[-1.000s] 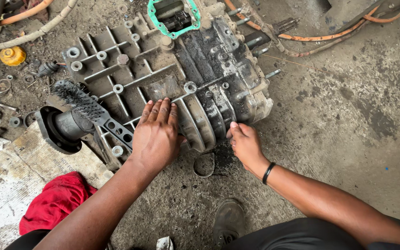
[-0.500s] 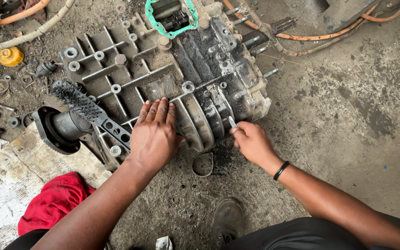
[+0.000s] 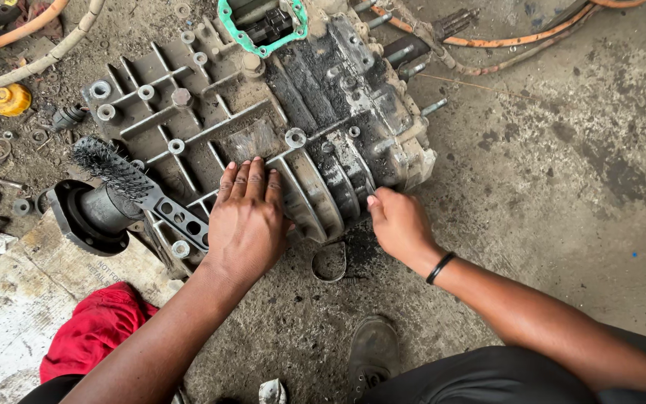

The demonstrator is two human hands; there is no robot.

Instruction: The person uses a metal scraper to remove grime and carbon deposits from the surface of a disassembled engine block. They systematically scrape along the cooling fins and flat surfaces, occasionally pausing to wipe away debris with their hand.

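Grimy metal housing (image 3: 263, 127), left hand (image 3: 248, 221) flat on it, right hand (image 3: 398, 224) perhaps pinching something

The left hand (image 3: 247, 224) lies flat, fingers (image 3: 252, 179) spread, on a grimy ribbed metal casing (image 3: 263, 127) on the concrete floor (image 3: 562, 187). The right hand (image 3: 398, 223) touches its lower edge. A wire brush (image 3: 125, 179) rests alongside.

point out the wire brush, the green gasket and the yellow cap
wire brush (image 3: 110, 166): head view, on its bristles.
green gasket (image 3: 225, 16): head view, on its left edge.
yellow cap (image 3: 9, 99): head view, on its top.
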